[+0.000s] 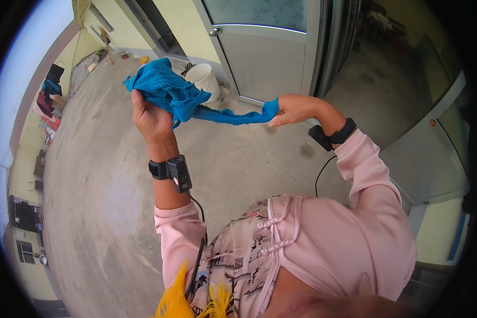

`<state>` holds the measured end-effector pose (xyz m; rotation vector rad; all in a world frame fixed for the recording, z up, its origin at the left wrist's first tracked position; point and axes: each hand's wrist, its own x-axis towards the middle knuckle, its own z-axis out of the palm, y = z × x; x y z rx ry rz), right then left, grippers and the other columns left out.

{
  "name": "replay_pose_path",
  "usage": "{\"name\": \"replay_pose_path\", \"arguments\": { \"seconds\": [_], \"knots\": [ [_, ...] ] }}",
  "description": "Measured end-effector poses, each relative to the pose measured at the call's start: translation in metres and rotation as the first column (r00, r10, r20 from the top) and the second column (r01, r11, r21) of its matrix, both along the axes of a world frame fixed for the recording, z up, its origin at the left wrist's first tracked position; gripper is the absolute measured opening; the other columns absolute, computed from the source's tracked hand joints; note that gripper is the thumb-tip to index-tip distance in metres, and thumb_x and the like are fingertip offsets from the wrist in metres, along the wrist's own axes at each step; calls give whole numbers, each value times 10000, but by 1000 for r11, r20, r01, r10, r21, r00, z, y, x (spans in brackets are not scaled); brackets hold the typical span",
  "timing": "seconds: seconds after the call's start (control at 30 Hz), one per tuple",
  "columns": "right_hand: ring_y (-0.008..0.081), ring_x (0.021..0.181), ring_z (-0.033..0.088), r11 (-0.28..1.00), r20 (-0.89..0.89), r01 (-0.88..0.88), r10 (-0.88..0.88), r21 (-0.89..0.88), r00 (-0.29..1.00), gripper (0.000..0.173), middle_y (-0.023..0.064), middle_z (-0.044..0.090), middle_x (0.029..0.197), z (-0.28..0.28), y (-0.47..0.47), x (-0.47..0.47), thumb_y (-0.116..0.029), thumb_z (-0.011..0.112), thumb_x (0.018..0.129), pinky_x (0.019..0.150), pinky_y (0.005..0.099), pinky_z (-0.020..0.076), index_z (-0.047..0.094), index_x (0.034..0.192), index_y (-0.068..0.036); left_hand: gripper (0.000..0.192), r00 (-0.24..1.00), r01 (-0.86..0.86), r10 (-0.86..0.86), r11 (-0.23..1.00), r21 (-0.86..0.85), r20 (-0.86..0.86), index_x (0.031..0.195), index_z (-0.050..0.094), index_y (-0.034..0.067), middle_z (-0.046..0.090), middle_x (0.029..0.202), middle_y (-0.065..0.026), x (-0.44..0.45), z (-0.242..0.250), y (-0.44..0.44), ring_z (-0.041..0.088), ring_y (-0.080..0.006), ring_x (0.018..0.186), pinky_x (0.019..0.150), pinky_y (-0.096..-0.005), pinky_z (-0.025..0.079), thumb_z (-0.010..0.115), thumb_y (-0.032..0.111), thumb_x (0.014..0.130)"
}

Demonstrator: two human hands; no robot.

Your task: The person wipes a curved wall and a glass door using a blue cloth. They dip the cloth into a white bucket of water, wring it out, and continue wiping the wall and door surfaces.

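Bunched over my left hand [153, 121] is a bright blue ribbed knit cloth [159, 81] with frayed edges. The left thumb stands up along its near left side, while the other fingers are hidden under the fabric. A narrow strip [234, 116] of the same knit runs across to my right hand [298, 108], which pinches its far end between thumb and fingers. The strip sags slightly between the two hands. The cloth is held in the air above the concrete floor.
A white plastic bucket [214, 87] stands beyond the cloth, by the wall. Behind it is a grey door [266, 59] with a round knob [215, 31]. To the right is a dark doorway [361, 67]. Yellow fringe [175, 296] hangs near my body, and clothes [45, 103] are far left.
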<state>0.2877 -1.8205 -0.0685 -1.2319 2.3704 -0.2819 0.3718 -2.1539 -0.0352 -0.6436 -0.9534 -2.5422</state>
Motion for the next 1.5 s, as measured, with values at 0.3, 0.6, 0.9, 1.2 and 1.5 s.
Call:
{"name": "replay_pose_path", "arguments": {
  "seconds": [0.3,0.6,0.9,1.2,1.5],
  "knots": [
    [241,1039,612,189,484,558,-329,-808,811,488,144,659,1054,-23,124,-104,-335,681,872,878,345,487,568,1244,-40,558,911,393,-413,869,-300,-3,1384,385,53,483,1367,-127,-205,-19,220,470,-290,1248,1076,-451,348,618,123,882],
    [88,803,558,-58,499,513,-343,-857,795,204,17,615,900,11,280,-238,-44,577,874,739,250,475,620,1074,-45,488,975,221,-206,822,-526,87,1286,437,71,564,1196,-81,-327,-3,379,561,-192,1082,1003,-350,421,530,-84,834],
    [85,858,534,-317,330,180,-525,-931,784,373,-1,565,918,8,440,-337,-26,506,884,747,220,441,544,1247,-104,619,940,339,-331,883,-323,80,1489,176,69,358,1453,-145,-428,-39,560,399,-282,1312,1075,-426,359,484,48,952],
    [135,859,608,347,50,478,-766,-807,641,386,64,654,869,4,575,-467,-33,494,902,809,329,508,527,1286,-64,433,782,512,-410,852,-109,470,1261,458,-24,595,1154,-161,-592,-112,676,583,-299,1064,980,-422,445,548,-70,839],
    [74,689,506,-158,462,547,-747,-822,479,206,-17,586,790,-36,695,-599,-65,491,934,635,240,431,678,1018,-60,331,762,332,-31,877,-348,647,1170,502,-13,614,1072,-135,-717,-153,739,596,-262,978,904,-409,479,629,32,869]
  ]
}}
